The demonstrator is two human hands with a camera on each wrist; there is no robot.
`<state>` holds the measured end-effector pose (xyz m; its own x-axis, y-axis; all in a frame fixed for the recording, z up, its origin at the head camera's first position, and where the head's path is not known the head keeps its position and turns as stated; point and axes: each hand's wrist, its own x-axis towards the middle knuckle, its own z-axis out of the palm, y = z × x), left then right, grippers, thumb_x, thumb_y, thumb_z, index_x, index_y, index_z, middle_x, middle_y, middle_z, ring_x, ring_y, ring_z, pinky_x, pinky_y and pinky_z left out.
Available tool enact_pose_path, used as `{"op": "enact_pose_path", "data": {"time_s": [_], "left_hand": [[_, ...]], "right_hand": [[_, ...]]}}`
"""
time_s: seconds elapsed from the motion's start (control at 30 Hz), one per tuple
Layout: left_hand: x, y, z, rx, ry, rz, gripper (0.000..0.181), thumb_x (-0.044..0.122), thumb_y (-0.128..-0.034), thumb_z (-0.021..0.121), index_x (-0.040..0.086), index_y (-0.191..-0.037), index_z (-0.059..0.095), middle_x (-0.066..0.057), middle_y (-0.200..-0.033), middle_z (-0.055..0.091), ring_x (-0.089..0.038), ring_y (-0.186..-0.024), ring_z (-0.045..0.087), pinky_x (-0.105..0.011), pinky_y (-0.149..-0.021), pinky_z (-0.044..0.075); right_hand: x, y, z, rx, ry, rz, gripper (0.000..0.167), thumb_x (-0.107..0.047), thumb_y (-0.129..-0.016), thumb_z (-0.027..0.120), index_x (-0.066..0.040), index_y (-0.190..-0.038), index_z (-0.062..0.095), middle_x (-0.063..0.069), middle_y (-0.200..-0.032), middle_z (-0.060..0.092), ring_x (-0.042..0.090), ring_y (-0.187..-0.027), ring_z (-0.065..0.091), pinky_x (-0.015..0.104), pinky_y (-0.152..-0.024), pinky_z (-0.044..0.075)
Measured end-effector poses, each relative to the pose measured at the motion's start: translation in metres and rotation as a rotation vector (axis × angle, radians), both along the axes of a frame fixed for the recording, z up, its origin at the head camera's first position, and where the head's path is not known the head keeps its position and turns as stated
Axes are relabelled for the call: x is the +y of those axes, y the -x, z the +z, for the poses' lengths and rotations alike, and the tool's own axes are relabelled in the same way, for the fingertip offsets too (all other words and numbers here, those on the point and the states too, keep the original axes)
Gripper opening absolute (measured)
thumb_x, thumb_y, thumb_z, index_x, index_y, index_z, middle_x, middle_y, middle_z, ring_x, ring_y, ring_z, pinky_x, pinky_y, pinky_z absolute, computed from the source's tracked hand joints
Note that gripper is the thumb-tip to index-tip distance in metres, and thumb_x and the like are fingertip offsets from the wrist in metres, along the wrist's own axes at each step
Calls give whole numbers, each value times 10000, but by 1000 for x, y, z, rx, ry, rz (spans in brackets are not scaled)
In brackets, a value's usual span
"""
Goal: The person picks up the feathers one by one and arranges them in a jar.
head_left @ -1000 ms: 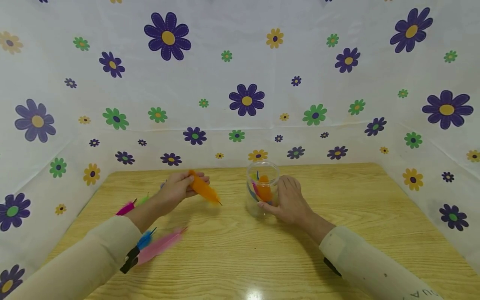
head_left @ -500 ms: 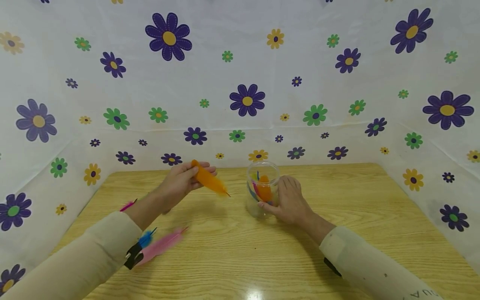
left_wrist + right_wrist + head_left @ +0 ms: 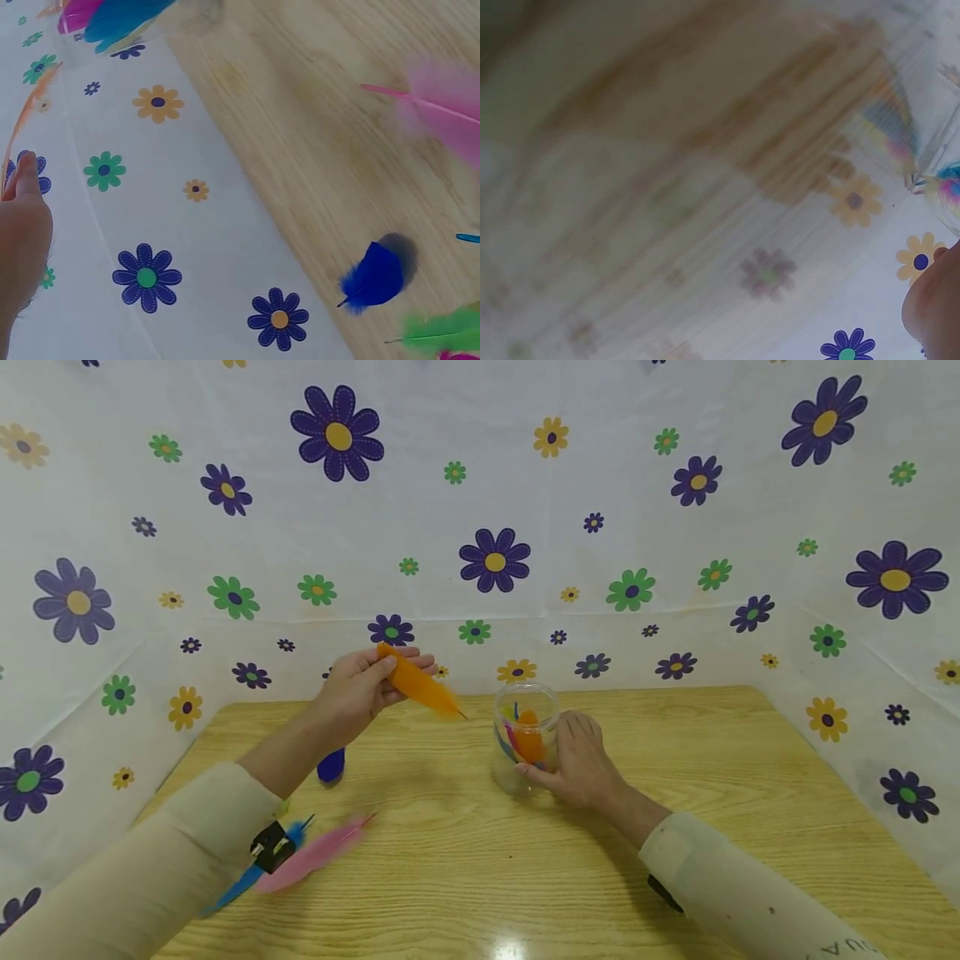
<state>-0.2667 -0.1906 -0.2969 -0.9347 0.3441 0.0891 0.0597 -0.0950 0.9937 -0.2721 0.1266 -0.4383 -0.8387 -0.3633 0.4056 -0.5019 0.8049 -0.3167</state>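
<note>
Pinching an orange feather (image 3: 425, 687) in the left hand (image 3: 360, 687), slanting toward four o'clock, at ten o'clock from the clear jar (image 3: 517, 782); gripping that jar, with colourful feathers (image 3: 530, 743) inside, from four o'clock with the right hand (image 3: 582, 766); showing, at eight o'clock from it, a pink feather (image 3: 321, 853) on the wooden table (image 3: 450, 881).

An orange feather (image 3: 422, 686), pinched in the left fingers (image 3: 384, 668), slants downward above the tabletop (image 3: 465, 860), dark quill tip lowermost. The clear, open-topped jar (image 3: 513, 779) stands upright, gripped by the right fingers (image 3: 581, 727), orange, magenta and blue feathers (image 3: 529, 742) inside.
</note>
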Motion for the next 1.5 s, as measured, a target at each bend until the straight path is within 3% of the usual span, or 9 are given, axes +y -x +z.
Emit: {"op": "enact_pose_path", "data": {"time_s": [0.17, 0.47, 1.2, 1.5], "left_hand": [[5, 0, 10, -9, -24, 5, 423, 118, -1095, 280, -110, -1449, 321, -256, -1491, 460, -299, -1345, 518, -300, -1017, 471], [17, 1, 14, -6, 0, 2, 418, 120, -1091, 309, -92, -1448, 355, -245, -1484, 475, -306, -1344, 524, -317, -1022, 470], [54, 5, 30, 78, 13, 46, 367, 131, -1066, 409, -77, -1354, 500, -210, -1364, 605, -286, -1247, 616, -301, -939, 534], [73, 2, 30, 88, 89, 59, 309, 145, -1038, 499, -24, -1278, 597, -151, -1266, 683, -274, -1186, 659, -315, -903, 556]], "right_hand": [[0, 1, -1, 5, 3, 3, 720, -622, -835, 673, -11, -1165, 482, 101, -1040, 522, 299, -1073, 477, 497, -1132, 284], [1, 0, -1, 7, 12, 9, 713, -614, -831, 683, -11, -1158, 487, 105, -1046, 528, 304, -1078, 483, 499, -1139, 280], [2, -1, -1, 17, 32, 22, 706, -594, -831, 688, -12, -1176, 486, 106, -1052, 530, 299, -1065, 484, 514, -1129, 290], [1, -1, 0, 13, 23, 26, 702, -597, -839, 684, -18, -1180, 481, 98, -1056, 524, 293, -1076, 476, 513, -1132, 280]]}}
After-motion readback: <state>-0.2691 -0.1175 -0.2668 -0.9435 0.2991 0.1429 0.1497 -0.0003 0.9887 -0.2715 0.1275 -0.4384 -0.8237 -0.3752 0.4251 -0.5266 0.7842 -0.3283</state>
